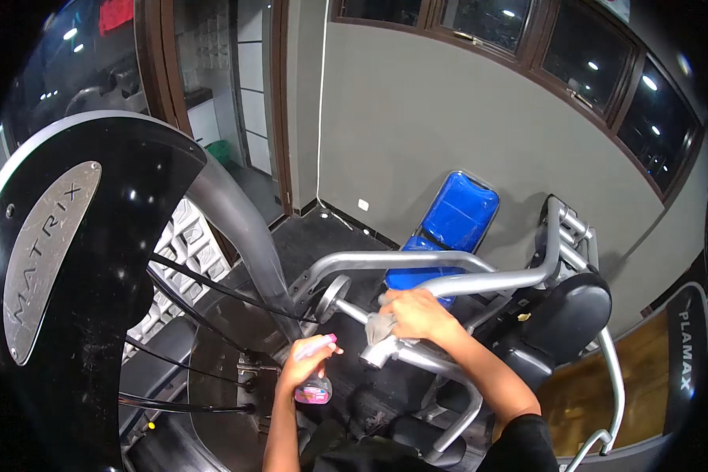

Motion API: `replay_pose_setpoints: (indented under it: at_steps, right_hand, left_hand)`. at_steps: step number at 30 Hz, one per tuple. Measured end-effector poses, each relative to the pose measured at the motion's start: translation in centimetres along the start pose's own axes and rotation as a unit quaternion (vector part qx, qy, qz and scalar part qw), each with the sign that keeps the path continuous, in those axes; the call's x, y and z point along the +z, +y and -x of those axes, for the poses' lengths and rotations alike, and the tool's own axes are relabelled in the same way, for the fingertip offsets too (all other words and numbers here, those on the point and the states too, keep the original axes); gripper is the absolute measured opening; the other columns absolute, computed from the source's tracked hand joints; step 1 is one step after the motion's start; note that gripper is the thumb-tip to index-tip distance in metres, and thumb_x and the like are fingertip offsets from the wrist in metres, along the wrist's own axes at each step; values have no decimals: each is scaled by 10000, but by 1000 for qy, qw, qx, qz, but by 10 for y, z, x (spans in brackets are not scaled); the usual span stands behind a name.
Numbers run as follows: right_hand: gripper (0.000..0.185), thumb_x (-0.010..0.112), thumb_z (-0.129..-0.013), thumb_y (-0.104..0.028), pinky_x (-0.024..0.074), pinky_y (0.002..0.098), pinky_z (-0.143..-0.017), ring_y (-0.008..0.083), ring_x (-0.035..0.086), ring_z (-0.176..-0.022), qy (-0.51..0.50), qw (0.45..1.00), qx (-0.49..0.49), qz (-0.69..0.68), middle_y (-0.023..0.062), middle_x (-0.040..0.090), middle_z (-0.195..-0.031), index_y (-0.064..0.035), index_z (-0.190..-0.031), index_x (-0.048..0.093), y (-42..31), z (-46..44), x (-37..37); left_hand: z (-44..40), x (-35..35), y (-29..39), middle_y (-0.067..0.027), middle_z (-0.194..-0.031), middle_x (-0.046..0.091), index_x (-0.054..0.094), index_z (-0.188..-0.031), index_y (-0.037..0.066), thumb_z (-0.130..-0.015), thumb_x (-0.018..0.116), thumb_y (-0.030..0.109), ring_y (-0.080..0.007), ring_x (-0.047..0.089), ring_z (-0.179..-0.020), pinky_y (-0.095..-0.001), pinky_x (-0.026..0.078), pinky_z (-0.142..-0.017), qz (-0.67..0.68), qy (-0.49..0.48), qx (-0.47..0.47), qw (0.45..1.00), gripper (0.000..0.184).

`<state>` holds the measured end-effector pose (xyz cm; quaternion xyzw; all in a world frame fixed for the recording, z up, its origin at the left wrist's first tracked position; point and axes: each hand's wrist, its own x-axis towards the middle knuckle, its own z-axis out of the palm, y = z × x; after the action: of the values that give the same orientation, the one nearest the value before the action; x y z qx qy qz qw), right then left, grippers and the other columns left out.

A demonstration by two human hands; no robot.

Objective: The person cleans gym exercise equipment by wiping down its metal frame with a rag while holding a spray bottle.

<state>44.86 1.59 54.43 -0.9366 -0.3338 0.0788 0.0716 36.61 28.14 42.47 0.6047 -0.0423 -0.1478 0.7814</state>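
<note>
My left hand is wrapped around the neck of a spray bottle with a pink trigger and pink liquid low in its clear body. Pressed against a silver metal bar of the gym machine, my right hand is closed on a greyish cloth. The cloth hangs over the bar beside its open tube end. A round metal disc sits on the bar to the left of my right hand.
A black machine tower marked MATRIX stands at the left, with black cables running from it. A blue padded bench leans near the grey wall. At the right are a black seat back and a PLAMAX panel.
</note>
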Motion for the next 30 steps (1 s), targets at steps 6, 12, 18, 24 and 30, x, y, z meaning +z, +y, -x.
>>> replay_pose_setpoints:
  at_steps: [6, 12, 18, 24, 30]
  right_hand:
    - [411, 714, -682, -329, 558, 461, -820, 335, 705, -954, -180, 982, -33, 46, 140, 729, -979, -102, -1020, 766, -4, -53, 6]
    - [637, 684, -656, -529, 567, 432, -832, 306, 712, -1007, -384, 909, 45, 158, 143, 740, -1090, -78, -1099, 759, -14, -104, 19]
    - [599, 681, -698, -514, 559, 441, -850, 330, 704, -1010, -361, 926, -24, 110, 167, 735, -1075, -62, -1084, 754, -43, -87, 18]
    - [462, 731, -701, -396, 558, 452, -812, 333, 688, -955, -144, 986, 45, 74, 137, 718, -1003, -72, -1030, 740, 16, -48, -9]
    - [435, 691, -648, -122, 549, 423, -819, 303, 598, -996, -4, 991, -124, -42, 86, 589, -1089, -196, -1074, 741, 5, 14, -2]
  left_hand:
    - [-14, -4, 6, -125, -947, 737, 669, -1173, -8, -954, 659, 138, -105, 561, -481, -246, 465, -453, -4, 13, -9, 1000, 263]
    - [-33, -9, 12, -103, -896, 727, 680, -1131, -14, -949, 669, 141, -103, 562, -482, -245, 461, -454, 3, 17, 16, 1000, 239]
    - [-44, -12, 36, -93, -884, 724, 680, -1071, -17, -950, 665, 158, -103, 565, -491, -249, 451, -455, -28, 9, 24, 999, 213]
    - [-53, -11, 31, -88, -886, 712, 679, -1101, -13, -949, 669, 157, -105, 571, -494, -245, 445, -452, -25, -13, 46, 999, 229]
    - [-65, -1, 15, -77, -888, 708, 679, -1056, -8, -944, 676, 165, -101, 574, -501, -241, 443, -453, -21, -10, 29, 999, 206]
